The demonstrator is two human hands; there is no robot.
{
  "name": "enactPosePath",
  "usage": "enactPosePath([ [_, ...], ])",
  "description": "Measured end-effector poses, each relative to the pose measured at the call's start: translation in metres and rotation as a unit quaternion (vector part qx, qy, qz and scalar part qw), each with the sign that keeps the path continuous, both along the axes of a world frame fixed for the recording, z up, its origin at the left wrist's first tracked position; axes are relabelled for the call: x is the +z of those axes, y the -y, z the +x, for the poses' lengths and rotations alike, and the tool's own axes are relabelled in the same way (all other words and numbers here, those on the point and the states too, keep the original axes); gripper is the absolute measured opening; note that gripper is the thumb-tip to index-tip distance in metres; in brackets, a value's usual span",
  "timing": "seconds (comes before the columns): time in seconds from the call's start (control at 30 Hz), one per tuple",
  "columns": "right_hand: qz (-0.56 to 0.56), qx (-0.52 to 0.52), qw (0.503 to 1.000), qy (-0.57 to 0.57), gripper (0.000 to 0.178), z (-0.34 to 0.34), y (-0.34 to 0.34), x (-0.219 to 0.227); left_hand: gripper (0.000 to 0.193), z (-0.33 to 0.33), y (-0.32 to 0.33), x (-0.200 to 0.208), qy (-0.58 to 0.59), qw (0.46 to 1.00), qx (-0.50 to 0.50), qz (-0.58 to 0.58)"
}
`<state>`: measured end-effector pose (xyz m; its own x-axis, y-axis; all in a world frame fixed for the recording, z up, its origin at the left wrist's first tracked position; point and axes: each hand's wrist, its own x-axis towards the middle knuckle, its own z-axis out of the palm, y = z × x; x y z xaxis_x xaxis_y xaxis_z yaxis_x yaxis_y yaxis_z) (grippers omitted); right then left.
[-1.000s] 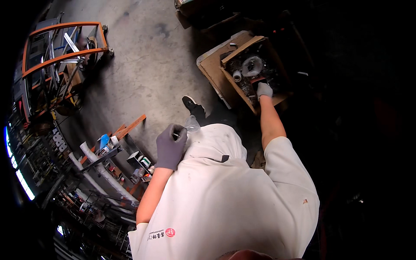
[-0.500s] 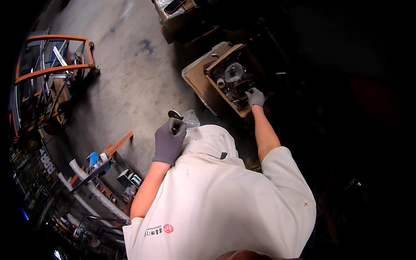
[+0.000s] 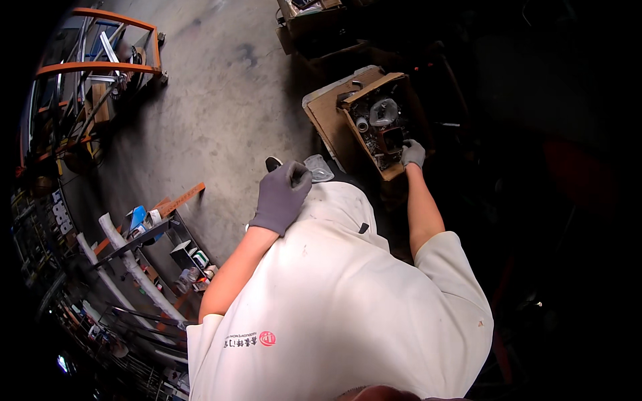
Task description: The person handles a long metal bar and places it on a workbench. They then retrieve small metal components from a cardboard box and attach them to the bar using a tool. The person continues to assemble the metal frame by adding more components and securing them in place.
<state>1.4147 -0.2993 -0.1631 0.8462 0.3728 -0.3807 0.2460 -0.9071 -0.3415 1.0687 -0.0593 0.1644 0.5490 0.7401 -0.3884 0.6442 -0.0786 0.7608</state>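
Observation:
My left hand [image 3: 283, 198], in a grey-purple glove, is closed in front of my shirt. From its fingers a clear plastic bag [image 3: 318, 168] sticks out on the far side. My right hand [image 3: 413, 154], in a light grey glove, reaches into an open cardboard box [image 3: 367, 142] on the right. Its fingers are bent down beside a small dark open container [image 3: 392, 140] among loose small parts; whatever they grip is too small and dark to make out. Also in the box lie another clear plastic bag [image 3: 383, 112] and a small pale roll [image 3: 362, 124].
A flattened cardboard piece [image 3: 326, 107] lies against the box's left side. Farther off stands another carton [image 3: 314, 28]. To the left are an orange-framed rack [image 3: 100, 67] with metal pieces, white-wrapped bars [image 3: 137, 271] and a shelf with small containers [image 3: 190, 257]. The right side is very dark.
My view has shifted, so the boxes appear farther right. My left hand with the plastic bag has come up and to the right; the right hand stays in the box by the dark container.

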Motion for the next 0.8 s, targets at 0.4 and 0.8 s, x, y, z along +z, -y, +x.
enactPosePath([
  [0.4,0.337,-0.097,0.917,-0.189,0.022,-0.052,-0.049,0.116,0.017,-0.002,-0.012,0.000,0.009,1.000,0.005,0.002],
  [0.8,0.467,-0.203,0.548,-0.663,0.061,-0.147,-0.117,0.352,0.018,0.004,-0.014,-0.004,0.041,0.998,-0.015,0.047],
])
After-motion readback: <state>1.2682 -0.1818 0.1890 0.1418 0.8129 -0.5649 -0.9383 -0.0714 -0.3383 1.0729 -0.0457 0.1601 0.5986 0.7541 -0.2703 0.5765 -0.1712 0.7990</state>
